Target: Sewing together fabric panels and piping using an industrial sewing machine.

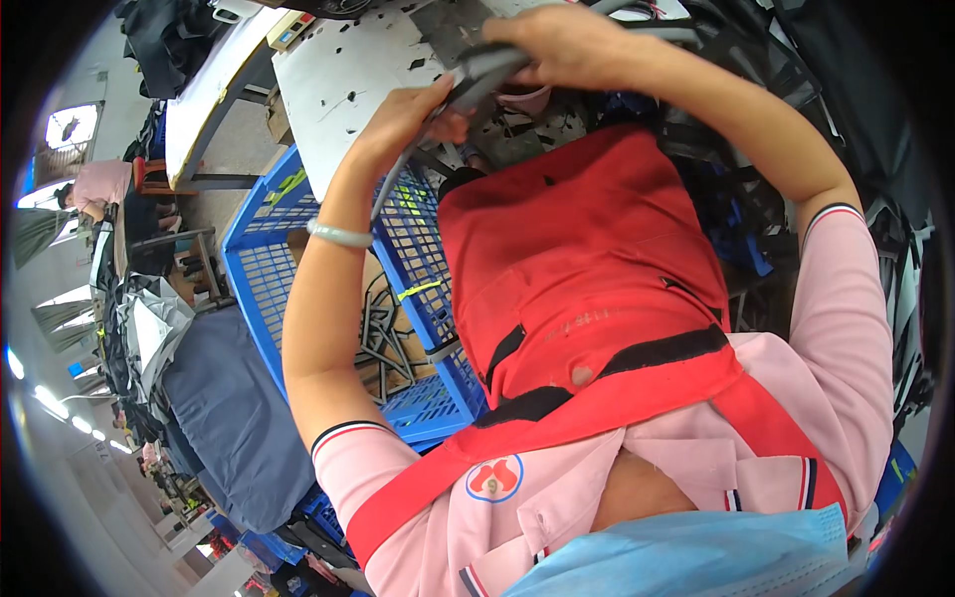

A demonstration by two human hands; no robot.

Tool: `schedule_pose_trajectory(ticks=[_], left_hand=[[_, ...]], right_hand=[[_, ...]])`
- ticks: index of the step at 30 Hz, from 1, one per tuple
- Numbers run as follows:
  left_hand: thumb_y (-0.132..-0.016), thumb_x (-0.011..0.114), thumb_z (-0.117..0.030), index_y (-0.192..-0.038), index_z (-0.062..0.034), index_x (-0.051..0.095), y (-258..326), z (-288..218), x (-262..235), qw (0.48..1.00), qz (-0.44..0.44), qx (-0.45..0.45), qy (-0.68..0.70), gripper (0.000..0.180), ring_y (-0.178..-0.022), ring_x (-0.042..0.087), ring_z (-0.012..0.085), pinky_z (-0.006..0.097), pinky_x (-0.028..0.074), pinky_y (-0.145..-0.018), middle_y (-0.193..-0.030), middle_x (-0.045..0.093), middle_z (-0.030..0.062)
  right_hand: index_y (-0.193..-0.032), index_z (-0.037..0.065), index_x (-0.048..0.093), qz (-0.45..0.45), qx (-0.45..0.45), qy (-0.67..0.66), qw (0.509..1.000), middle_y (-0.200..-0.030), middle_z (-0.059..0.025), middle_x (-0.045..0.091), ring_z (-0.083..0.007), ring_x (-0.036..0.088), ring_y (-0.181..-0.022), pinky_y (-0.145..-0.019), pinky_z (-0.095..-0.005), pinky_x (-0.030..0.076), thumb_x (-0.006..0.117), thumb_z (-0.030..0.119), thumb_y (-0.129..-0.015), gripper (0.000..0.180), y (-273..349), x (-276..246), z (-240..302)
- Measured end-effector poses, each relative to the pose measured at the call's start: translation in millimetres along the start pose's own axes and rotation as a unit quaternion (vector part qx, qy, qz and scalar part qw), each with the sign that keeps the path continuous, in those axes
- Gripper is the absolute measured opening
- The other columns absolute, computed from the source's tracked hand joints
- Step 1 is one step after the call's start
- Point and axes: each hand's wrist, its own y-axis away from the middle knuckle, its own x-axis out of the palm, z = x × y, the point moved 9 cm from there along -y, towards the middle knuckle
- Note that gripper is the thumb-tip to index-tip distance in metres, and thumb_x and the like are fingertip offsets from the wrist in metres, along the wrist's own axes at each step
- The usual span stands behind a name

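Both of my hands are raised over the far edge of my lap, near a white work table (333, 95). My left hand (406, 121) has its fingers closed round a grey fabric strip (485, 70), and a pale bangle (340, 235) is on that wrist. My right hand (559, 42) grips the same strip a little to the right, its fingers curled over it. One thin grey length hangs from my left hand toward the blue plastic crate (261, 239). Several dark strip pieces (383, 333) lie inside the crate.
My red apron (587, 219) covers my lap, right of the crate. Small dark scraps dot the white table. Dark fabric (846, 109) is heaped at the right. A navy cloth-covered pile (234, 418) stands at the left. Farther left, another person (99, 184) sits bent forward.
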Motion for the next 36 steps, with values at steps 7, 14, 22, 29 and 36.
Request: schedule_pose_trajectory(ticks=[7, 14, 22, 29, 36], left_hand=[[-0.09, 0.066, -0.023, -0.095, 0.0021, 0.072, 17.1, -61.5, -18.4, 0.969, -0.106, 0.188, -0.119, 0.026, -0.063, 0.054, 0.008, 0.024, 0.042, -0.059, -0.069, 0.064, 0.0024], [-0.088, 0.069, -0.03, -0.098, -0.0009, 0.074, -6.2, -81.8, -39.0, 0.946, -0.188, 0.223, -0.144, 0.032, -0.058, 0.054, 0.007, 0.023, 0.043, -0.055, -0.068, 0.066, 0.0035], [-0.087, 0.071, -0.028, -0.099, -0.0014, 0.075, -37.3, -79.3, -44.6, 0.961, -0.173, 0.196, -0.087, 0.029, -0.054, 0.051, 0.006, 0.023, 0.041, -0.051, -0.068, 0.067, 0.0044], [-0.087, 0.069, -0.026, -0.1, 0.0009, 0.074, -46.3, -73.9, -69.9, 0.955, -0.202, 0.206, -0.068, 0.03, -0.057, 0.054, 0.0079, 0.024, 0.043, -0.053, -0.07, 0.067, 0.0058], [-0.071, 0.076, -0.036, -0.094, -0.0105, 0.078, -76.2, -62.2, -45.8, 0.96, -0.211, 0.182, -0.043, 0.034, -0.071, 0.07, 0.0182, 0.034, 0.058, -0.071, -0.078, 0.074, 0.004]], right_hand=[[-0.124, 0.001, 0.053, 0.016, 0.059, -0.003, 0.998, -0.098, -0.0262, 0.065, -0.0421, 0.062, -0.096, -0.082, -0.0467, 0.049, 0.072, 0.032, -0.08, 0.057, 7.5, -35.5, -28.2], [-0.119, -0.006, 0.056, -0.027, 0.068, -0.026, 0.997, -0.106, -0.028, 0.065, -0.04, 0.062, -0.101, -0.085, -0.0438, 0.049, 0.076, 0.033, -0.075, 0.062, -12.2, -61.8, -48.4], [-0.124, -0.007, 0.055, -0.051, 0.04, 0.007, 0.998, -0.111, -0.0278, 0.063, -0.0378, 0.062, -0.105, -0.089, -0.0403, 0.048, 0.078, 0.037, -0.072, 0.072, -28.0, -61.9, -76.9], [-0.128, -0.01, 0.051, -0.067, 0.03, -0.012, 0.997, -0.118, -0.0296, 0.061, -0.0368, 0.06, -0.111, -0.094, -0.038, 0.047, 0.078, 0.04, -0.071, 0.08, -50.3, -71.2, -72.9], [-0.14, -0.013, 0.038, -0.129, 0.043, -0.026, 0.99, -0.128, -0.0221, 0.058, -0.0224, 0.055, -0.118, -0.103, -0.03, 0.039, 0.073, 0.019, -0.082, 0.074, -31.6, -35.6, -163.8]])
